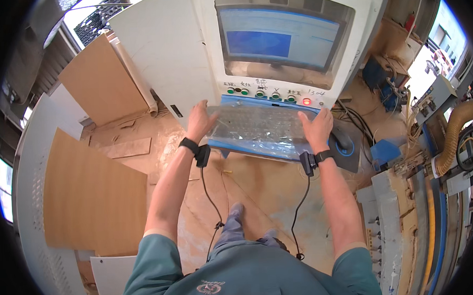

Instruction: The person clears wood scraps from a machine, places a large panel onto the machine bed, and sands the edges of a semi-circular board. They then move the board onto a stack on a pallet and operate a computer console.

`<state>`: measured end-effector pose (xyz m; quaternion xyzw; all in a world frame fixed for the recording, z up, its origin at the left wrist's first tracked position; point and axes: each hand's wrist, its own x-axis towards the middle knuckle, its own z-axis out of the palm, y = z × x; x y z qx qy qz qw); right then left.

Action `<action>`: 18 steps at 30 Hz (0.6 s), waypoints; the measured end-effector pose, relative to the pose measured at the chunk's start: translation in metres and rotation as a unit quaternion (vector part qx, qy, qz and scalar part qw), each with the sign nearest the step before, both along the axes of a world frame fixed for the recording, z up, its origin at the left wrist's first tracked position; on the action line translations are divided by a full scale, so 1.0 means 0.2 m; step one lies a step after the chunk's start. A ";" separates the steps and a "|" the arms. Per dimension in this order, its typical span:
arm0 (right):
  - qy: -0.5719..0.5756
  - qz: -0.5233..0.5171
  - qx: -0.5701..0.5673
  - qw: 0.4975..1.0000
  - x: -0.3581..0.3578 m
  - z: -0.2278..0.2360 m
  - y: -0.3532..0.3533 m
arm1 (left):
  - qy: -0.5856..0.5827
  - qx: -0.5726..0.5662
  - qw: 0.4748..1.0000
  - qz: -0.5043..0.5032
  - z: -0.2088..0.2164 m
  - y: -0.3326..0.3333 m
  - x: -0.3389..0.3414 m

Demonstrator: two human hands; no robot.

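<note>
A keyboard (262, 124) under a clear, wrinkled plastic cover lies on the blue shelf (231, 145) of a white control cabinet (163, 50). My left hand (199, 124) is at the keyboard's left end, thumb apart from the stretched fingers. At the right end is my right hand (318, 129), its thumb pointing over the cover and its fingers extended. Whether either hand touches the cover is hard to make out. A dark mouse (343, 141) rests on a dark pad just right of my right wrist. Black straps with small cabled devices circle both wrists.
Above the keyboard sit a lit screen (279, 37) and a row of green buttons with one glowing red button (307, 101). Brown boards (96, 196) lean at the left. On the right stand machine rails (403, 224), a ribbed hose (456, 135) and loose cables. Dust covers the floor.
</note>
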<state>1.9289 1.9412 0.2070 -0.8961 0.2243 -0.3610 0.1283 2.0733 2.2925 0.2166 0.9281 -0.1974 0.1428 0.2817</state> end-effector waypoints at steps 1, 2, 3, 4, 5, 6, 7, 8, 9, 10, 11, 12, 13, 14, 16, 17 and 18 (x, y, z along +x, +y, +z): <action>0.013 -0.016 0.023 1.000 0.05 0.00 0.00 | 0.015 -0.004 1.000 0.003 -0.02 -0.04 0.10; 0.000 -0.015 0.016 1.000 0.10 0.00 0.00 | -0.002 -0.011 1.000 -0.003 -0.02 -0.07 0.18; 0.013 -0.035 0.040 0.999 0.14 0.00 0.02 | 0.014 -0.025 1.000 -0.010 -0.03 -0.09 0.24; 0.020 -0.054 0.060 0.997 0.17 -0.01 0.03 | 0.037 -0.036 0.999 -0.016 -0.04 -0.11 0.29; 0.027 -0.046 0.061 0.997 0.20 -0.02 0.04 | 0.030 -0.041 0.999 -0.009 -0.05 -0.13 0.33; 0.019 -0.075 0.049 0.996 0.23 -0.03 0.05 | 0.012 -0.041 0.999 -0.023 -0.05 -0.15 0.37; 0.013 -0.109 0.038 0.993 0.26 -0.04 0.06 | -0.016 -0.044 0.998 -0.045 -0.05 -0.16 0.39; 0.017 -0.116 0.042 0.992 0.28 -0.05 0.07 | 0.001 -0.036 0.998 -0.050 -0.05 -0.17 0.42; 0.014 -0.126 0.029 0.991 0.30 -0.07 0.07 | 0.006 -0.046 0.997 -0.059 -0.06 -0.19 0.44; 0.008 -0.143 0.010 0.990 0.31 -0.08 0.06 | 0.001 -0.061 0.995 -0.078 -0.06 -0.20 0.46; 0.013 -0.158 0.014 0.987 0.32 -0.09 0.06 | 0.015 -0.057 0.994 -0.090 -0.07 -0.22 0.49; 0.008 -0.152 0.013 0.988 0.34 -0.10 0.06 | 0.004 -0.050 0.996 -0.077 -0.07 -0.23 0.51; 0.001 -0.145 0.011 0.989 0.34 -0.11 0.05 | -0.005 -0.045 0.997 -0.062 -0.08 -0.23 0.52; 0.010 -0.159 0.004 0.987 0.35 -0.12 0.05 | 0.001 -0.050 0.996 -0.076 -0.09 -0.24 0.54; -0.001 -0.148 0.009 0.989 0.36 -0.12 0.05 | -0.002 -0.044 0.996 -0.079 -0.10 -0.25 0.56; 0.001 -0.151 0.022 0.988 0.37 -0.11 0.05 | 0.002 -0.042 0.996 -0.079 -0.10 -0.24 0.56; 0.018 -0.167 0.036 0.985 0.37 -0.11 0.05 | 0.005 -0.040 0.996 -0.085 -0.10 -0.24 0.56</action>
